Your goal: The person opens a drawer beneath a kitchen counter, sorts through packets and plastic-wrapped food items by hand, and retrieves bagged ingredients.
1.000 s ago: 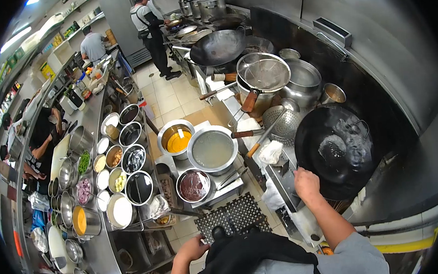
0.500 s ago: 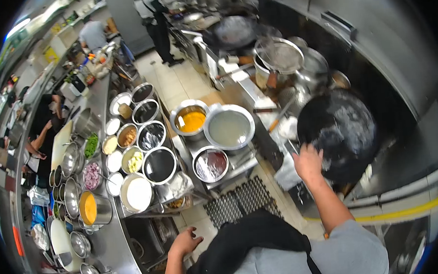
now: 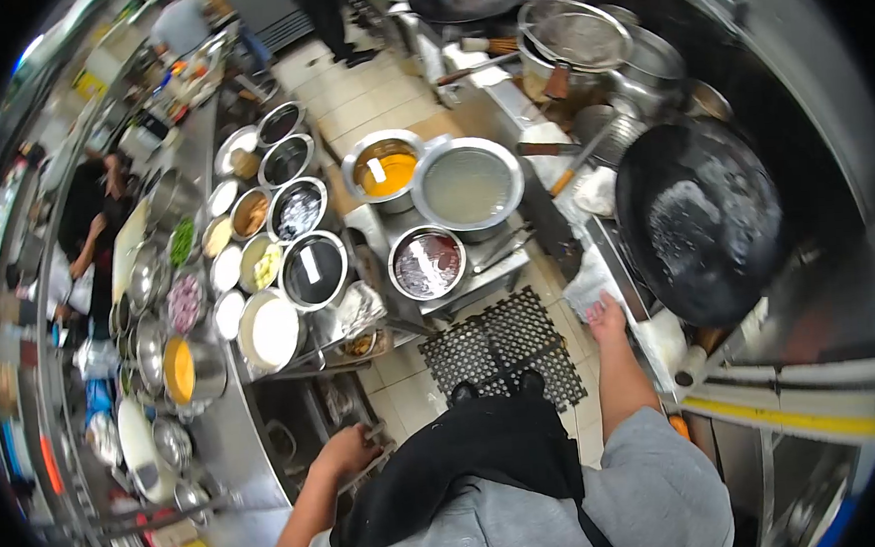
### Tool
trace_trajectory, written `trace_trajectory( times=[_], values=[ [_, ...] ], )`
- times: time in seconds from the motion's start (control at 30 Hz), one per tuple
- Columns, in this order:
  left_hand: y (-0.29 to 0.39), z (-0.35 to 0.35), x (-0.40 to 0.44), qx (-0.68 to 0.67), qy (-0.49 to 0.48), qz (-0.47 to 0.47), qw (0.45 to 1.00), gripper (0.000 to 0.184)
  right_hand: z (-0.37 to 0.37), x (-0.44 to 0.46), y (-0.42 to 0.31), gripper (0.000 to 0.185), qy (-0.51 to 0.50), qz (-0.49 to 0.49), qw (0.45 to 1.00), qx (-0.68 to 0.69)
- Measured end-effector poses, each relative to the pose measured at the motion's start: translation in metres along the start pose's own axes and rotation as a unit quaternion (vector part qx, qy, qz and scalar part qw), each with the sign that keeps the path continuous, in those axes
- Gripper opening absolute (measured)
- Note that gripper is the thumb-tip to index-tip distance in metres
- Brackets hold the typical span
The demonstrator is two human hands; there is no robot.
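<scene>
My right hand is at the front edge of the stove, its fingers a little apart, at the lower end of a white cloth. I cannot tell whether the fingertips touch the cloth. Right of it sits a large black wok with a wet, foamy sheen inside. My left hand hangs low on the other side, loosely bent with nothing visible in it, in front of the open steel shelf under the counter.
Between counter and stove stand a pot of orange liquid, a wide bowl of cloudy liquid and a bowl of dark red sauce. Strainers stand behind the wok. A black mat covers the floor. Other people work farther back.
My right hand has drawn back from the wok's near rim to the cloth at the stove edge. My left hand has moved slightly down and left. The view has tilted downward.
</scene>
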State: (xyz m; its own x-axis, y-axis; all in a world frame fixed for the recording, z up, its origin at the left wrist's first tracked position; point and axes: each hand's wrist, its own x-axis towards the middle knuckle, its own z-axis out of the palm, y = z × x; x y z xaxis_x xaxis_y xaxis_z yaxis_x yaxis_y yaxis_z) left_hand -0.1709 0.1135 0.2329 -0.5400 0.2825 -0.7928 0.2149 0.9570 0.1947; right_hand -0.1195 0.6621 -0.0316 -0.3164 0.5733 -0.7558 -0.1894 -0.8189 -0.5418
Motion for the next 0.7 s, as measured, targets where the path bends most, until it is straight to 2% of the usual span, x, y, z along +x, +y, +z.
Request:
trace_trajectory(
  times=[0.07, 0.1, 0.13, 0.2, 0.27, 0.3, 0.33, 0.4, 0.47, 0.5, 0.53, 0.57, 0.6, 0.63, 0.67, 0.7],
  values=[
    [0.010, -0.002, 0.005, -0.039, 0.019, 0.027, 0.999, 0.058, 0.011, -0.013, 0.000, 0.042, -0.049, -0.012, 0.997, -0.061],
    [0.026, -0.008, -0.008, -0.045, 0.029, 0.017, 0.998, 0.057, 0.034, -0.010, 0.020, 0.041, -0.105, 0.050, 0.990, -0.074],
    [0.051, -0.022, 0.004, -0.028, 0.012, 0.049, 0.998, 0.057, 0.013, -0.013, 0.018, 0.040, -0.121, 0.081, 0.987, -0.068],
    [0.102, -0.026, 0.029, -0.096, 0.082, 0.149, 0.981, 0.054, 0.039, -0.121, 0.033, 0.030, -0.152, 0.051, 0.939, -0.306],
    [0.137, -0.037, 0.035, -0.103, 0.056, 0.187, 0.975, 0.058, -0.005, -0.089, 0.064, 0.022, -0.202, 0.082, 0.919, -0.327],
    [0.176, -0.027, 0.055, -0.095, 0.136, 0.293, 0.942, 0.063, 0.002, -0.097, 0.062, 0.024, -0.223, 0.109, 0.915, -0.318],
    [0.182, -0.030, 0.055, -0.099, 0.074, 0.272, 0.954, 0.070, -0.014, -0.119, 0.065, 0.026, -0.213, 0.139, 0.921, -0.293],
    [0.243, -0.007, 0.087, -0.166, 0.107, 0.373, 0.907, 0.075, -0.005, -0.152, 0.047, 0.025, -0.256, 0.153, 0.932, -0.208],
    [0.263, 0.011, 0.108, -0.164, 0.109, 0.383, 0.902, 0.079, -0.009, -0.146, 0.044, 0.026, -0.237, 0.140, 0.930, -0.245],
    [0.280, 0.015, 0.114, -0.140, 0.115, 0.370, 0.911, 0.083, -0.005, -0.149, 0.031, 0.025, -0.269, 0.021, 0.872, -0.408],
    [0.299, 0.020, 0.122, -0.115, 0.119, 0.357, 0.919, 0.087, -0.003, -0.153, 0.017, 0.026, -0.288, -0.101, 0.777, -0.551],
    [0.314, 0.029, 0.141, -0.118, 0.124, 0.356, 0.919, 0.087, -0.002, -0.157, 0.005, 0.029, -0.291, -0.219, 0.648, -0.668],
    [0.324, 0.043, 0.171, -0.196, 0.107, 0.334, 0.916, 0.086, 0.000, -0.163, -0.005, 0.029, -0.293, -0.220, 0.646, -0.670],
    [0.332, 0.054, 0.194, -0.272, 0.085, 0.310, 0.907, 0.085, 0.000, -0.171, -0.015, 0.032, -0.308, -0.119, 0.768, -0.548],
    [0.340, 0.056, 0.207, -0.359, 0.072, 0.241, 0.899, 0.084, -0.002, -0.176, -0.019, 0.035, -0.306, -0.013, 0.862, -0.403],
    [0.348, 0.057, 0.212, -0.473, 0.072, 0.218, 0.851, 0.080, -0.004, -0.179, -0.017, 0.045, -0.388, 0.002, 0.858, -0.336]
  ],
)
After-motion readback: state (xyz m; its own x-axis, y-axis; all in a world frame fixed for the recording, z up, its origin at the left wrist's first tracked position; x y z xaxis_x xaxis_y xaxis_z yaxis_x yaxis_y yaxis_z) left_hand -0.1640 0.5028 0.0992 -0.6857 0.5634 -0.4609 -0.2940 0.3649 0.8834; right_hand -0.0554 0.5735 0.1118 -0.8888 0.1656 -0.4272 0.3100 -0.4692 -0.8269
